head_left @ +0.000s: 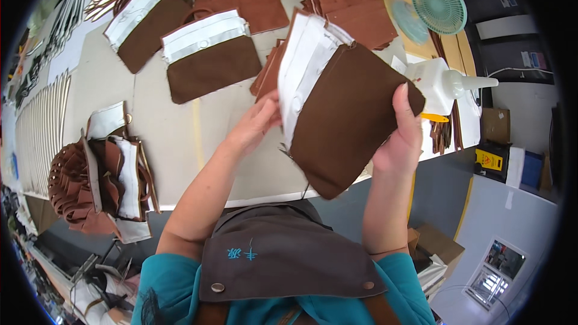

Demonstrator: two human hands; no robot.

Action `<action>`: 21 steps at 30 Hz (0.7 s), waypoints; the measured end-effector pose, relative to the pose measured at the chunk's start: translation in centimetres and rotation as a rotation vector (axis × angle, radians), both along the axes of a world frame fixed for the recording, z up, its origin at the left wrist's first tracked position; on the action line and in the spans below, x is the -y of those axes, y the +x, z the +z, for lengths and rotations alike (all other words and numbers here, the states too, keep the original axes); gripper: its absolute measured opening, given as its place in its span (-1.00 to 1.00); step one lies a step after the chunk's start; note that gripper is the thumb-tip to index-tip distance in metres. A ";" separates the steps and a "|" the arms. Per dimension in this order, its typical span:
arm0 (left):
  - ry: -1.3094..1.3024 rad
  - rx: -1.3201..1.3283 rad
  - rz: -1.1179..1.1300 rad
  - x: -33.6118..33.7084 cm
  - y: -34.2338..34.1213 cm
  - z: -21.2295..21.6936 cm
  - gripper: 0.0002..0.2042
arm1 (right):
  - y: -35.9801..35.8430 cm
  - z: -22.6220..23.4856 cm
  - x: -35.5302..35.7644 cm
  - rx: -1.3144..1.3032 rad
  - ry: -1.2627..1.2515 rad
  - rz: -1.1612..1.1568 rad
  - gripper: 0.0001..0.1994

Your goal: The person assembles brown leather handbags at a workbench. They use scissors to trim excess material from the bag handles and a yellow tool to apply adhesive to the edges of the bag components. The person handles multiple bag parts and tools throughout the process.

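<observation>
At the left of the bench [171, 144], a heap of brown leather bag parts [78, 189] is lying. Rightward, the left hand [259, 121] is touching the white band [307, 66] of a dark brown bag panel [355, 120]; its fingertips are partly hiding, so I cannot tell whether they are pinching. Over the bench's front edge the panel is slanting, the right hand [400, 135] clamping its right side, thumb in front. Light, even tension should be keeping it smooth, clear of the white nozzle bottle [433, 87].

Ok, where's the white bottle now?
On the right of the head view, the white bottle is just right of the held brown piece, below the round green grille.
</observation>
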State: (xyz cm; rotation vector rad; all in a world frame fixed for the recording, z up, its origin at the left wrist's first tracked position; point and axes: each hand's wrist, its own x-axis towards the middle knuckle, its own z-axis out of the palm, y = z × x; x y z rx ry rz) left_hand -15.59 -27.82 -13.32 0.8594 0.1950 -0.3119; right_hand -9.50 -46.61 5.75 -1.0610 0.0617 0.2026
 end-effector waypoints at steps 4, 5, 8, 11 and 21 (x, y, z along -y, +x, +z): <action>-0.331 -0.153 0.083 -3.2 -5.6 -0.2 -0.35 | -2.5 -2.8 -1.0 -0.103 0.098 0.076 -0.72; -0.290 -0.205 0.137 -4.3 -6.6 0.5 -0.39 | -3.3 -4.0 -0.8 -0.133 0.098 0.079 -0.72; -0.099 -0.204 0.218 -8.3 -8.1 1.9 -0.49 | -5.7 -7.5 0.2 -0.211 0.156 0.160 -0.73; 0.094 -0.163 0.164 -11.9 -8.6 3.7 -0.54 | -8.7 -9.9 1.3 -0.297 0.082 0.324 -0.67; 0.474 -0.238 -0.354 -15.5 -5.1 5.1 -0.51 | -11.6 -14.4 -0.3 -0.327 -0.312 0.447 -0.83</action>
